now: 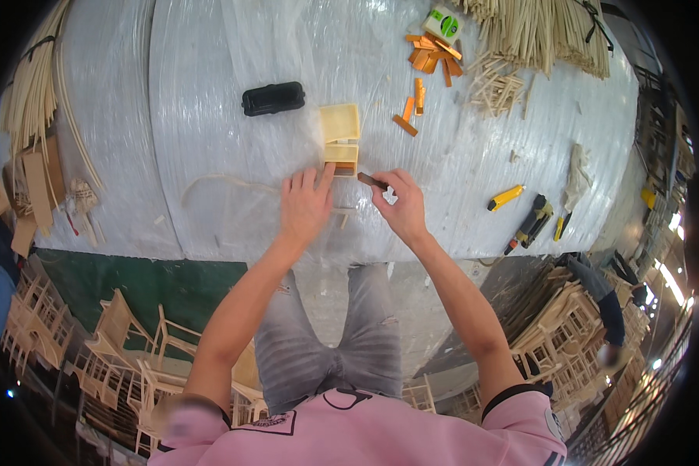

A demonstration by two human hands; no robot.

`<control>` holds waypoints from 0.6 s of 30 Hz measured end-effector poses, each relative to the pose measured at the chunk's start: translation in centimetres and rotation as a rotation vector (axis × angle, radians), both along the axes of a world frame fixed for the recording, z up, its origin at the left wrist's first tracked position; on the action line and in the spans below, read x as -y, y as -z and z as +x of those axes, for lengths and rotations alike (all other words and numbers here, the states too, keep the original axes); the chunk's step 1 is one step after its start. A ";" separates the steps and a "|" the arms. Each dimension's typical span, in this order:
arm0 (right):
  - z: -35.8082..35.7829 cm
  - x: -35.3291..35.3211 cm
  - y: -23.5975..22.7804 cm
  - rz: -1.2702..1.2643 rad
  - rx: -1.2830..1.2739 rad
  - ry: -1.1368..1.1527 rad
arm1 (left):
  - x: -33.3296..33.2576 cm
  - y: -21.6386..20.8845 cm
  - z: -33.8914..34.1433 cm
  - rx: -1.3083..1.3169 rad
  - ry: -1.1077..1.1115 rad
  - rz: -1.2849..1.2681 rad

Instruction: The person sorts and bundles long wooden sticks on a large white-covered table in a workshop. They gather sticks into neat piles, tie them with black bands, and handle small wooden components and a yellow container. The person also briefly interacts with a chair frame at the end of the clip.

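Box (354, 154), cream and open-topped, lies on the plastic-wrapped tabletop (225, 147) in front of the person, with an orange-brown strip (346, 165) in its near part. A shallow cream tray (340, 123) lies just beyond it. The left hand (306, 203) is loosely open, palm down, its index fingertip at the box's left side. The right hand (401, 203) is narrowed in a pinch on a small brown piece (371, 182), held just right of the box. Farther off to the left is a black case (273, 99); what it holds, I cannot tell.

Print shows in green on a white pack (443, 25) at the far side, and a dark-framed print marks the pink shirt (380, 427).

Orange strips (435, 58) are heaped beside the pack, with a few loose ones nearer the box. Right of them lie short sticks (499, 87) and a thick bundle (547, 35) of long ones. A yellow cutter (506, 197) and a dark tool (530, 224) lie well right of the right hand. Wooden chairs (120, 330) crowd the floor behind.
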State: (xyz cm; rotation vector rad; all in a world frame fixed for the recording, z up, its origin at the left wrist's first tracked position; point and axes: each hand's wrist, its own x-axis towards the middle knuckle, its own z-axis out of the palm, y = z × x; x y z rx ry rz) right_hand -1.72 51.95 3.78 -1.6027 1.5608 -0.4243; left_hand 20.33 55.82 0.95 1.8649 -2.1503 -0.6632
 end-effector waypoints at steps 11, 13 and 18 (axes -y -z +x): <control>0.3 0.8 1.3 -0.001 0.112 0.074 | 0.8 1.2 -0.3 -0.034 -0.048 -0.061; 0.2 0.9 1.5 -0.017 0.114 0.073 | 0.6 1.4 -0.2 -0.052 -0.050 -0.080; 0.2 0.1 1.6 -0.066 0.103 0.091 | 0.2 2.6 0.6 -0.099 -0.039 -0.165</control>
